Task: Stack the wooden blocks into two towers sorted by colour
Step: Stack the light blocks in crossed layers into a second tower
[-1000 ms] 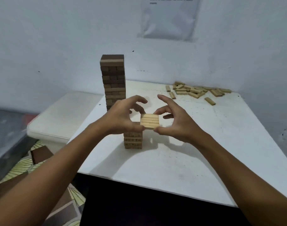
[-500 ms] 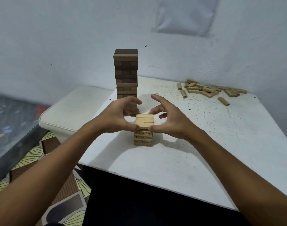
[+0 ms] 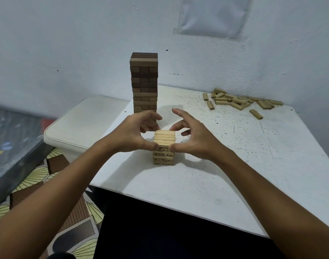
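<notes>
Since the frame a second ago, the layer of light blocks carried between both hands has been lowered onto the light tower point(image 3: 164, 150) and now sits as its top layer point(image 3: 164, 137); view shifted too, head moved closer.

Left hand point(image 3: 133, 134): thumb pressed to the near left corner of the top layer, the other fingers curled over behind it, so the layer is pinched. Right hand point(image 3: 192, 139): thumb at the near right corner, middle fingers touching the far edge, index finger raised clear. Layer is held from both sides, not yet released.

Light tower is located on the white table point(image 3: 225, 165), near the front middle, only a few layers high. Dark tower point(image 3: 144, 85) stands behind it, tall, partly hidden at its base by the left hand. Loose light blocks point(image 3: 240, 101) are piled at the far right of the table, well apart from both towers.

Handling, as judged: blocks are small, rigid, light wood with smooth faces, likely to slide on each other. Nothing binds the blocks of a layer together, so squeezing from opposite sides is needed to keep them as a set; side faces and corners are the place to grip. A sideways nudge on release could shift the layer or the tower below. Fingers are best opened straight outward, evenly. Dark tower is close behind the left knuckles and could be knocked.
</notes>
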The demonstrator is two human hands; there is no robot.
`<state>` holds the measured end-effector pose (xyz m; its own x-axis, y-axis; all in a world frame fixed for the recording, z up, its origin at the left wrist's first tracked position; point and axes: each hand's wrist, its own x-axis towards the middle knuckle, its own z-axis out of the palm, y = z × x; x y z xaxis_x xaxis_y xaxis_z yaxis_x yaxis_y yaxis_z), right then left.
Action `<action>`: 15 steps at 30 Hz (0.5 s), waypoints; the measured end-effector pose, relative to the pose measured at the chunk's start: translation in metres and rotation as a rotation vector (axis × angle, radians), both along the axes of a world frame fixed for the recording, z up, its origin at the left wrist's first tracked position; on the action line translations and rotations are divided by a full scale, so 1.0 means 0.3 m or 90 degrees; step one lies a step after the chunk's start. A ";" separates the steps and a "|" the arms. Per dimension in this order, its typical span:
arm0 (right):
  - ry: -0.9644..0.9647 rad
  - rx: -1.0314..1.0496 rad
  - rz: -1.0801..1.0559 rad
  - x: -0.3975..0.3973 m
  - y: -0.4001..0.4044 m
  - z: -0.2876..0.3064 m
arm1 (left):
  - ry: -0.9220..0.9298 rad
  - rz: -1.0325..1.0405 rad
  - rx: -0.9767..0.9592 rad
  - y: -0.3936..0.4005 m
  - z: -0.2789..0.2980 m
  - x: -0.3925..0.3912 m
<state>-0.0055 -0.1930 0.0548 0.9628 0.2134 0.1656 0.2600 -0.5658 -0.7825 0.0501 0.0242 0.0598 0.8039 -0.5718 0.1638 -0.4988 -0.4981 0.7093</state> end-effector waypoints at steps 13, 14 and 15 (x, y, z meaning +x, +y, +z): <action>-0.001 -0.007 -0.001 -0.005 0.001 -0.004 | 0.006 -0.004 0.001 -0.002 -0.006 -0.009; 0.000 -0.006 -0.001 -0.005 0.001 -0.004 | 0.006 -0.004 0.001 -0.002 -0.006 -0.009; 0.002 -0.006 0.000 -0.004 0.000 -0.004 | 0.006 -0.004 0.001 -0.002 -0.007 -0.008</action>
